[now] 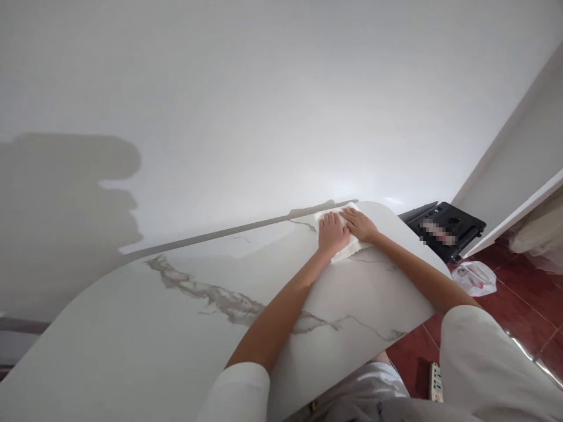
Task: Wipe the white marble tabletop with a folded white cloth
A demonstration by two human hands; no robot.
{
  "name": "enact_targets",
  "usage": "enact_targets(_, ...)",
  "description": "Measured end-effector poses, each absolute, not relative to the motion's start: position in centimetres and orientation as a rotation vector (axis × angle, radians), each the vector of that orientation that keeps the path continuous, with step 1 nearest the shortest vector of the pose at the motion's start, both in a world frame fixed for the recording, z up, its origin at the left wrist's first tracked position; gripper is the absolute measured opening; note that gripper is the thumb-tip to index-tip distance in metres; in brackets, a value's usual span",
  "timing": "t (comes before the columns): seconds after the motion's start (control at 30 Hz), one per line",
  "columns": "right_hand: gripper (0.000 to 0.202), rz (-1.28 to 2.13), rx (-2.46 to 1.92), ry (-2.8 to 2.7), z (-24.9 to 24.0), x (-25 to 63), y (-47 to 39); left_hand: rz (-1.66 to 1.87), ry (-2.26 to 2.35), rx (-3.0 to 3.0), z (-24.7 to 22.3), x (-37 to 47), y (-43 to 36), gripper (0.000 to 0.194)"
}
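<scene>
A white cloth (345, 254) is laid on the marbled worktop (132, 334), near its far edge and toward its right end. The left hand (333, 233) is rested palm down on the cloth with its fingers extended, and the right hand (360, 225) is placed flat just beside it, fingers slightly spread. Past the worktop's right end, a black case (468, 224) and a plastic bag (475, 279) can be seen.
</scene>
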State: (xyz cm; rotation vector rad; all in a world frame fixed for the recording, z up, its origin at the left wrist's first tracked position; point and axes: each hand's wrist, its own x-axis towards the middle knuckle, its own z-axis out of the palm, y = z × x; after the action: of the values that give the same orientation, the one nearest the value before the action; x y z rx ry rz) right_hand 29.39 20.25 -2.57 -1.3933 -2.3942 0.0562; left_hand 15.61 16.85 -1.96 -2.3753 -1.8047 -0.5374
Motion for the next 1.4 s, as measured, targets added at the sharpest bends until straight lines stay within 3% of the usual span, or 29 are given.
enact_targets(0.8,0.052,0.054,-1.467,-2.449,-1.1,30.9,-1.0,-0.63,-1.806,-2.515,-1.6,16.8,-2.7,0.059)
enact_targets(1.1,0.051,0.061,-1.391,-2.44,-2.1,36.6,-1.2,-0.648,-1.748,-2.57,-1.6,21.3,-3.3,0.061)
enact_targets(1.4,0.05,-0.002,-1.278,-2.447,-2.7,40.2,6.7,-0.723,-1.785,-2.561,-1.8,24.7,3.5,0.059)
